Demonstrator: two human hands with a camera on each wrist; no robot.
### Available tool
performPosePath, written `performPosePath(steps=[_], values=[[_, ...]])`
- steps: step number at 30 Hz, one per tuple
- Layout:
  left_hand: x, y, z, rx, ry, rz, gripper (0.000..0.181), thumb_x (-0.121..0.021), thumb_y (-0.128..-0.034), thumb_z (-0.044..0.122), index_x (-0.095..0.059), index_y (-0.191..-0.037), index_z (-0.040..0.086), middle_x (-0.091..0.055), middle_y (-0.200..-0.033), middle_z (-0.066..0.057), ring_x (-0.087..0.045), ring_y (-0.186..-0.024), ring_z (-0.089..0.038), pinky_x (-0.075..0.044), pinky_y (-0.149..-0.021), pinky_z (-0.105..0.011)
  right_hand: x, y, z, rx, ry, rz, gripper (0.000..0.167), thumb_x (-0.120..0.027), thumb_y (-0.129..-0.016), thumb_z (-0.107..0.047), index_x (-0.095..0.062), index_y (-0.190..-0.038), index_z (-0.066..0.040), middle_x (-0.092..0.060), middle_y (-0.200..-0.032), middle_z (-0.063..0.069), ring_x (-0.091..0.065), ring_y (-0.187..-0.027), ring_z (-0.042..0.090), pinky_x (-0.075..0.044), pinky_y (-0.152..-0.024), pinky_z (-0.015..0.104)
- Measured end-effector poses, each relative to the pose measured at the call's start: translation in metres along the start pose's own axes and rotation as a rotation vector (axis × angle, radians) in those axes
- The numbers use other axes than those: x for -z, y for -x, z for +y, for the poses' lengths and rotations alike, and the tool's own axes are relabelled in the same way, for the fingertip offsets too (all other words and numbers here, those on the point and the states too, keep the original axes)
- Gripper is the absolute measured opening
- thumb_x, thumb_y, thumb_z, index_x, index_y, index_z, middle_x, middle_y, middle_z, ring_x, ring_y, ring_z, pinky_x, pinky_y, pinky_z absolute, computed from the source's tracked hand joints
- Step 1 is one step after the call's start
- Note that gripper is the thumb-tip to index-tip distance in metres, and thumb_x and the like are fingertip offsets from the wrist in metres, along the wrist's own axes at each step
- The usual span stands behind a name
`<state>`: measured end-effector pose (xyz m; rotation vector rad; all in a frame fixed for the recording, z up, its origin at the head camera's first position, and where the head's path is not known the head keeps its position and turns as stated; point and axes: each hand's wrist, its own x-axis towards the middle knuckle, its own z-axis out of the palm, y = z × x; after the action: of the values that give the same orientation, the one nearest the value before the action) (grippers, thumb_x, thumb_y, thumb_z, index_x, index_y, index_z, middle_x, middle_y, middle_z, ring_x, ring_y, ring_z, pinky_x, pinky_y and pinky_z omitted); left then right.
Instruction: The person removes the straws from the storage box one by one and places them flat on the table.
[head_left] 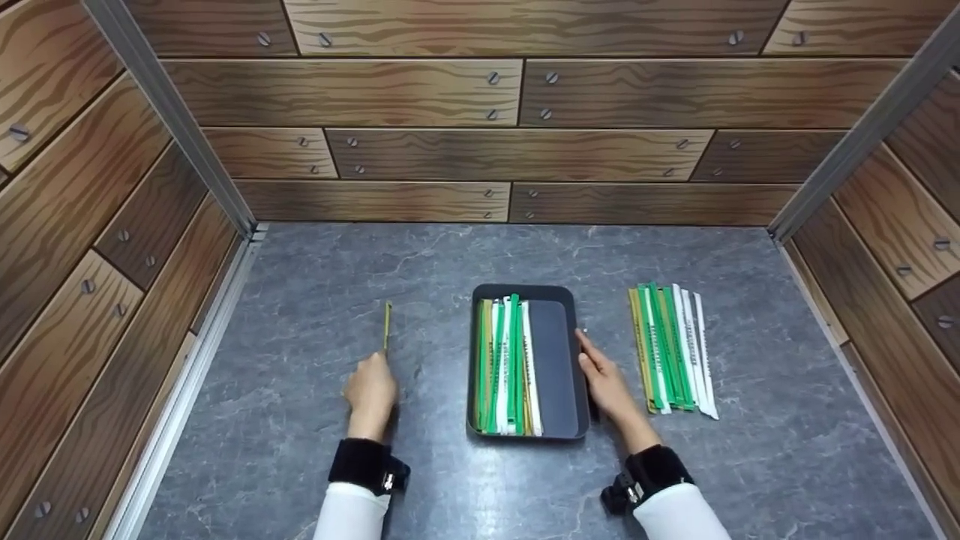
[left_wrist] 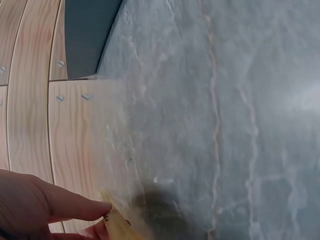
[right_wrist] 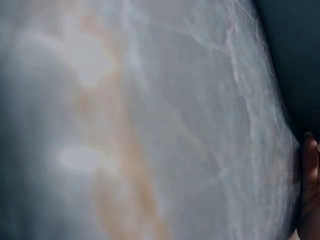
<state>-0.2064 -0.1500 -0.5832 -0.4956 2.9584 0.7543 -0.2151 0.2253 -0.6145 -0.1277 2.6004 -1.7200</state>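
Note:
My left hand [head_left: 371, 391] [left_wrist: 52, 204] pinches a thin yellow strip [head_left: 387, 327] [left_wrist: 119, 225] between thumb and fingers, left of the dark tray [head_left: 555, 367] [left_wrist: 89, 40] [right_wrist: 296, 55]. In the head view the strip points away from me, seen nearly edge-on. My right hand [head_left: 613, 390] [right_wrist: 310, 185] touches the tray's right side with extended fingers. Green, white and yellow strips [head_left: 514, 375] lie side by side lengthwise in the tray's left part, and its right part is bare.
Right of the tray and my right hand, a second group of green, white and yellow strips [head_left: 667, 352] lies on the grey marbled table [head_left: 300, 300]. Wood-patterned walls [head_left: 420, 154] with metal corner posts [head_left: 176, 112] stand at the back and both sides.

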Motion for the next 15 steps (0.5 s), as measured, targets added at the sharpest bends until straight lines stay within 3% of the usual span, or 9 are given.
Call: performPosePath(steps=[5,15], values=[[0.001,-0.002,-0.006,0.040,0.017,-0.036,0.027,-0.047,-0.1002,0.003,-0.065,-0.120,0.001,-0.067,-0.102,-0.026,-0.065,-0.087,-0.047,-0.053,-0.067,-0.059,-0.002,-0.003,0.003,0.008,0.007,0.001,0.046,-0.045,-0.105,-0.013,-0.039,-0.150,-0.007,-0.035,-0.151,0.019,-0.031,-0.139,0.039,-0.023,-0.114,0.051],[0.000,-0.003,-0.007,0.027,-0.015,0.015,0.018,-0.050,-0.0954,0.000,-0.067,-0.102,-0.002,-0.067,-0.095,-0.027,-0.064,-0.084,-0.048,-0.052,-0.066,-0.059,-0.002,-0.003,0.011,0.020,-0.005,0.024,0.046,-0.047,-0.105,-0.019,-0.042,-0.149,-0.011,-0.038,-0.150,0.017,-0.033,-0.139,0.038,-0.024,-0.113,0.052]])
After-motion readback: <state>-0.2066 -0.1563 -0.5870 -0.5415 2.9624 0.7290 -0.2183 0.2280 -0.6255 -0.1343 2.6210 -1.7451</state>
